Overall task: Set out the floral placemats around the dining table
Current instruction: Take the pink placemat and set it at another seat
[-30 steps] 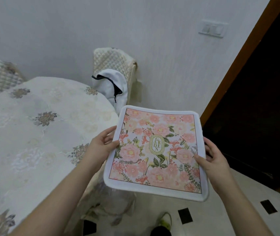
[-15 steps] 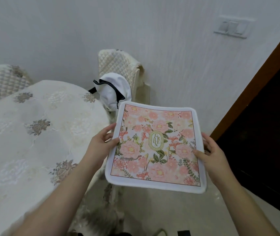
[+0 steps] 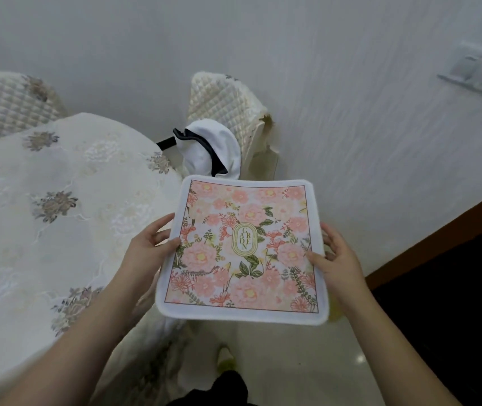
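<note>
Two hands carry one floral placemat in the air, face up, just off the right edge of the dining table and above the pale floor. The left hand pinches the mat's left border, thumb on top and fingers underneath; the right hand pinches the right border the same way. An oval emblem at the mat's centre reads "GARDEN" in stacked gold letters, ringed by pink blooms and green leaves inside a thin brown frame and a white rim. A cream embroidered cloth covers the table. Beyond the mat's far edge a white garment with dark trim hangs over a quilted chair near the wall. A switch plate sits on the wall at upper right.
</note>
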The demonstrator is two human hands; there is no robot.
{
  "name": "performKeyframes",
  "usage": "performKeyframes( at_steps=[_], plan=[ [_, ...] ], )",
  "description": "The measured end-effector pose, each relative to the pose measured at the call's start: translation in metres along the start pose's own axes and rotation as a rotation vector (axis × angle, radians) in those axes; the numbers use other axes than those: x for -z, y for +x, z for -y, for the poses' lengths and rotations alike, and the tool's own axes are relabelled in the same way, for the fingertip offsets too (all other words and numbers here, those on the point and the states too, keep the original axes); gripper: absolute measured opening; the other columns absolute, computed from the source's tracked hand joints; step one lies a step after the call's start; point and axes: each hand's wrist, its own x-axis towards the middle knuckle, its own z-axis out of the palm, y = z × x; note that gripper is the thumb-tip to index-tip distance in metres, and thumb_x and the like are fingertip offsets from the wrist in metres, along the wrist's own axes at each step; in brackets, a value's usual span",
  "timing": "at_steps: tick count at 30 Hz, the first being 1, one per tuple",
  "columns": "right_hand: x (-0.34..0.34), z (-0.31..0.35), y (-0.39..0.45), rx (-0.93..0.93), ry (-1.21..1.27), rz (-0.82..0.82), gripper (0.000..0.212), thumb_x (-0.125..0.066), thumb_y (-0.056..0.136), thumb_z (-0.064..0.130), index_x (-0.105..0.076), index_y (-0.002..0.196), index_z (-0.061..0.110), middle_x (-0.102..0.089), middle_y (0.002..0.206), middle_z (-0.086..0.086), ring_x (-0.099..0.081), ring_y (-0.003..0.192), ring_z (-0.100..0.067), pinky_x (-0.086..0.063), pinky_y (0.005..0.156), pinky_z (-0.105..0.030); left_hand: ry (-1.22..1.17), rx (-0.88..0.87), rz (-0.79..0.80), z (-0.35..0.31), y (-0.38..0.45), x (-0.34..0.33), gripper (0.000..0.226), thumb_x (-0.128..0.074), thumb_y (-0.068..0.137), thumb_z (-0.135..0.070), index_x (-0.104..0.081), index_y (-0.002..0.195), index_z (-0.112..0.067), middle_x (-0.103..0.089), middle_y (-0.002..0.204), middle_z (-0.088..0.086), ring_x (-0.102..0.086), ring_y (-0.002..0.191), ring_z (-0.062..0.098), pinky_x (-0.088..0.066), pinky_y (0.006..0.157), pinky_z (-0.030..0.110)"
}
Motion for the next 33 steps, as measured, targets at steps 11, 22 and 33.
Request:
performKeyframes(
  at_steps=[11,22,33],
  plan=[
    [-0.047,0.043,0.110,-0.005,-0.042,0.123,0.064,-0.066,0.088,-0.001,-0.050,0.138,0.037,-0.067,0.113,0.018,-0.069,0.103,-0.015,-0.060,0.077,-0.048,-0.079,0.005,-0.095,-0.009,0.087,0.018,0.048,-0.063,0.093,-0.004,-0.061,0.128,-0.037,-0.076,0.107,0.000,-0.075,0.090,0.024,-0.060,0.076,0.045],
    [-0.105,0.055,0.218,0.019,-0.074,0.353,0.065,-0.063,0.088,-0.004,-0.057,0.117,0.054,-0.068,0.110,0.018,-0.069,0.101,-0.015,-0.060,0.075,-0.046,-0.145,0.049,-0.311,-0.016,0.133,0.037,0.049,-0.065,0.091,-0.001,-0.063,0.124,-0.038,-0.076,0.106,0.001,-0.074,0.092,0.025,-0.060,0.077,0.046],
    [-0.168,0.084,0.348,0.043,-0.185,0.720,0.065,-0.064,0.089,-0.002,-0.048,0.141,0.033,-0.066,0.122,0.013,-0.066,0.105,-0.006,-0.059,0.084,-0.040,-0.221,0.112,-0.678,-0.024,0.150,0.013,0.046,-0.064,0.093,-0.005,-0.061,0.125,-0.038,-0.076,0.106,0.001,-0.074,0.092,0.025,-0.060,0.077,0.049]
  ],
)
